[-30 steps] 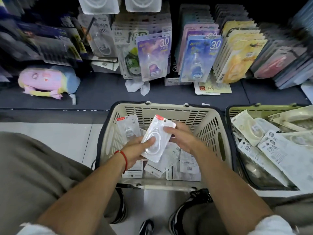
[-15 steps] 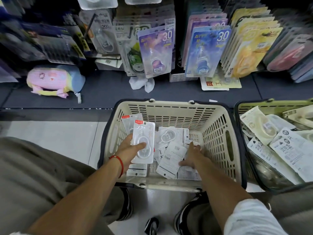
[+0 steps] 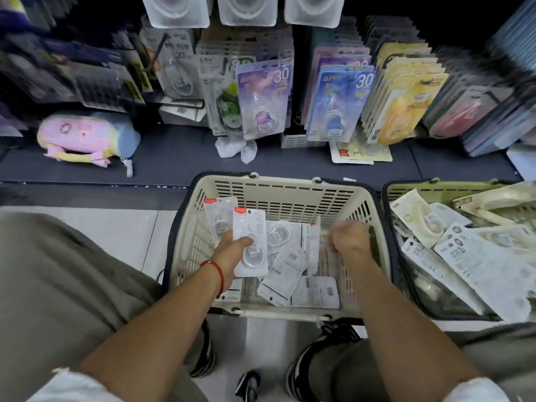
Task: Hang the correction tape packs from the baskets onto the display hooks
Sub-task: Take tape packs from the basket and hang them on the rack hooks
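Note:
A beige basket (image 3: 278, 185) stands on the floor between my knees, with several white correction tape packs (image 3: 285, 274) loose on its bottom. My left hand (image 3: 232, 253) grips two red-tabbed white packs (image 3: 250, 242) upright over the basket's left side, thumb across the front one. My right hand (image 3: 349, 239) is curled and blurred over the right side, pinching a pack (image 3: 314, 245) seen edge-on. A green basket (image 3: 429, 190) at the right holds more packs (image 3: 475, 256). Display hooks above carry hanging packs, purple (image 3: 262, 100) and blue (image 3: 339, 103).
A dark shelf ledge (image 3: 174, 158) runs behind the baskets, with a pink plush case (image 3: 87, 137) at the left, a crumpled white scrap (image 3: 236, 147) and a loose card (image 3: 361, 152). Yellow packs (image 3: 403, 105) and clear boxes (image 3: 246, 10) hang above. My shoes (image 3: 301, 372) are below.
My right hand let go of the pack my left hand now holds alone, dipped into the basket, and has come up curled on another pack. The left hand moved slightly left.

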`<act>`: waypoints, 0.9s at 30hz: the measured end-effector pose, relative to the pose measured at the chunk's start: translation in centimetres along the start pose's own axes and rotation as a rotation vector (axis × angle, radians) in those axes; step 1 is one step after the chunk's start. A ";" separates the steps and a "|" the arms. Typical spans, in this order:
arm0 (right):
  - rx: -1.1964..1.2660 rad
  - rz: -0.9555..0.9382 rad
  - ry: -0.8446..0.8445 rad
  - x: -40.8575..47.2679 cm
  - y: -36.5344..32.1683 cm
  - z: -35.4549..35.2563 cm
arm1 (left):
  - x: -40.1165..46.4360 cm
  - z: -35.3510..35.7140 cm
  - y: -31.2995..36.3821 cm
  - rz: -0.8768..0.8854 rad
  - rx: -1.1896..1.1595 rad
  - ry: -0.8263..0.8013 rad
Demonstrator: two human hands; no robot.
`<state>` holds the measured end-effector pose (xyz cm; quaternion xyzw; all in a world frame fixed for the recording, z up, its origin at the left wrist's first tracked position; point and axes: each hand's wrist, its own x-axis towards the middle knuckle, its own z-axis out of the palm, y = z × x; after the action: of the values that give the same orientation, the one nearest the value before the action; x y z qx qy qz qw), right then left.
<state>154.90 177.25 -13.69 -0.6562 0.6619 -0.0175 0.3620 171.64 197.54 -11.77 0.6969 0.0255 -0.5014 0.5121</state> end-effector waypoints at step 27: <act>0.966 0.060 0.013 -3.8 -2.1 0.9 | 0.0 2.5 -0.3 -0.179 -0.292 -0.021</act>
<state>156.70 180.66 -11.57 -0.3936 0.5988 -0.3167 0.6214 169.86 195.83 -11.89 0.6045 0.1548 -0.5434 0.5616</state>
